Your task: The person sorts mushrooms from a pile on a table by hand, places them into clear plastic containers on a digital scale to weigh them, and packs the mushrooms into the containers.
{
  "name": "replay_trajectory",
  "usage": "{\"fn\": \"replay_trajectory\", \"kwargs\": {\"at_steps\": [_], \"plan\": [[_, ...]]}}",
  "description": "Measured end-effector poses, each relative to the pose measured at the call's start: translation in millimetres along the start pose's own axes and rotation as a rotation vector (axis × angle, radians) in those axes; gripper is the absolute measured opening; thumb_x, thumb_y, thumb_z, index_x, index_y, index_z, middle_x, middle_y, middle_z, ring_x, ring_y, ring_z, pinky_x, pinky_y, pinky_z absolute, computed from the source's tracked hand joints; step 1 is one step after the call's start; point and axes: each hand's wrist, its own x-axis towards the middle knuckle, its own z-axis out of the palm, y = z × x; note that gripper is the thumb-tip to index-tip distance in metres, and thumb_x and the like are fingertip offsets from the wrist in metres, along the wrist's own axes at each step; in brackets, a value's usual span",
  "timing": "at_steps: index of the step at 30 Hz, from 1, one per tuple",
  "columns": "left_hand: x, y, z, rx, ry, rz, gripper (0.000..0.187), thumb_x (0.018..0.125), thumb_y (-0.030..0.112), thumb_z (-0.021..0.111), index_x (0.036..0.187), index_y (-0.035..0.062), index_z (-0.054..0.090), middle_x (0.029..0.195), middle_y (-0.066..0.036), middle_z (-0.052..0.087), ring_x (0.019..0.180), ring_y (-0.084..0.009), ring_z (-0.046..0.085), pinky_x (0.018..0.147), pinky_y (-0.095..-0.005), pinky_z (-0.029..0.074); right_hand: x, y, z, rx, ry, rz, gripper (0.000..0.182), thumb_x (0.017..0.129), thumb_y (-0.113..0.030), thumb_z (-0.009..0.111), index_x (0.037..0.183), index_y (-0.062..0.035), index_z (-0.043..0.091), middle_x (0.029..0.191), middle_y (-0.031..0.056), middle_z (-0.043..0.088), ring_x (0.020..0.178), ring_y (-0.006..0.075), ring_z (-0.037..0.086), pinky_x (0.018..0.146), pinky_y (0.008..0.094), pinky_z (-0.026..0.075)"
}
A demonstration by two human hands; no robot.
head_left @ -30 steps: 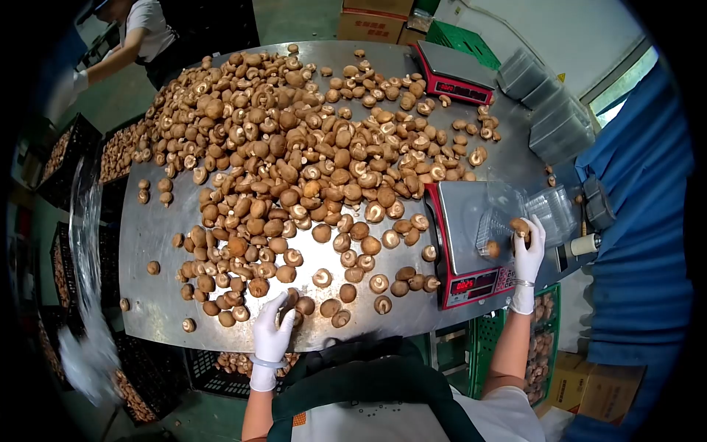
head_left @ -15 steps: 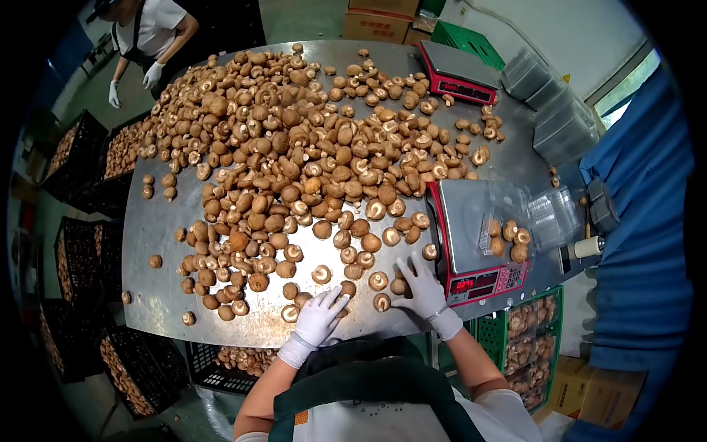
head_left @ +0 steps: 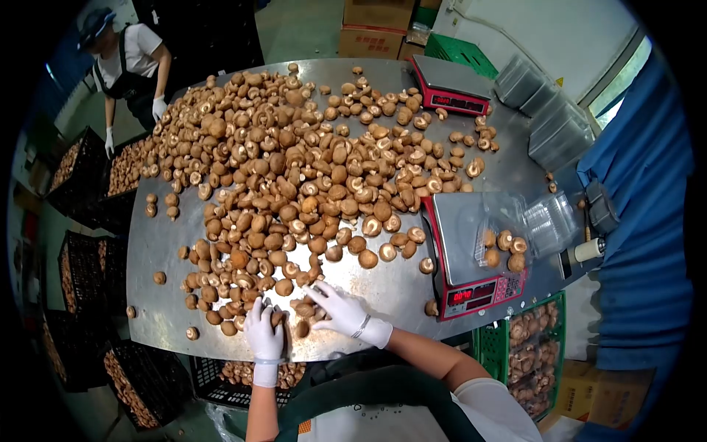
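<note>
A big heap of brown mushrooms [head_left: 309, 162] covers a steel table [head_left: 158, 243]. Both my hands wear white gloves. My left hand [head_left: 263, 331] rests near the front edge, its fingers closed around a mushroom [head_left: 278, 318]. My right hand [head_left: 335, 308] reaches across from the right and lies over a small cluster of mushrooms [head_left: 303, 309] beside the left hand, fingers spread. To the right stands a red scale [head_left: 471, 295] with a clear plastic tray [head_left: 508, 236] on its pan, holding several mushrooms.
A second red scale [head_left: 449, 85] stands at the table's far end, with stacked clear trays [head_left: 549, 110] to its right. Crates of mushrooms [head_left: 534, 346] sit below the table. A person in an apron [head_left: 129, 62] stands at the far left corner beside black crates [head_left: 74, 169].
My right hand left the tray on the scale and swept left across the front mushrooms to meet my left hand. The loose mushrooms near the scale were gathered leftward.
</note>
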Motion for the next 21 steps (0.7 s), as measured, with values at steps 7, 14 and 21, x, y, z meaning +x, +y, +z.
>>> {"fn": "replay_trajectory", "kwargs": {"at_steps": [7,14,21], "plan": [[-21.1,-2.9,-1.4,0.022,-0.046,0.048,0.052,0.08,0.026,0.056,0.127,0.0057,0.051,0.141,-0.018,0.039,0.13,-0.0423,0.031,0.108,-0.0564,0.018,82.9,83.2,-116.1,-0.032,0.468,0.111,0.068,0.078,-0.048,0.068,0.135,-0.0166,0.046,0.134,0.0162,0.047,0.117,0.0306,0.051,0.098,0.0397,0.044],[-13.2,9.0,13.6,0.135,0.039,-0.002,0.055,0.08,0.035,0.063,0.127,0.008,0.053,0.138,-0.014,0.045,0.132,-0.0377,0.032,0.11,-0.0561,0.013,125.5,135.9,-140.8,-0.253,0.34,0.406,0.085,0.064,-0.072,0.065,0.136,-0.0303,0.045,0.146,0.0143,0.029,0.121,0.0371,0.045,0.098,0.0604,0.033],[9.9,9.6,23.1,0.092,-0.001,0.072,0.053,0.079,0.032,0.064,0.125,0.0083,0.053,0.136,-0.012,0.047,0.129,-0.0321,0.037,0.108,-0.0517,0.018,87.6,103.6,-86.5,-0.312,0.272,0.088,0.08,0.07,-0.059,0.068,0.139,-0.0306,0.041,0.134,0.017,0.045,0.121,0.0354,0.043,0.098,0.0466,0.04]]}}
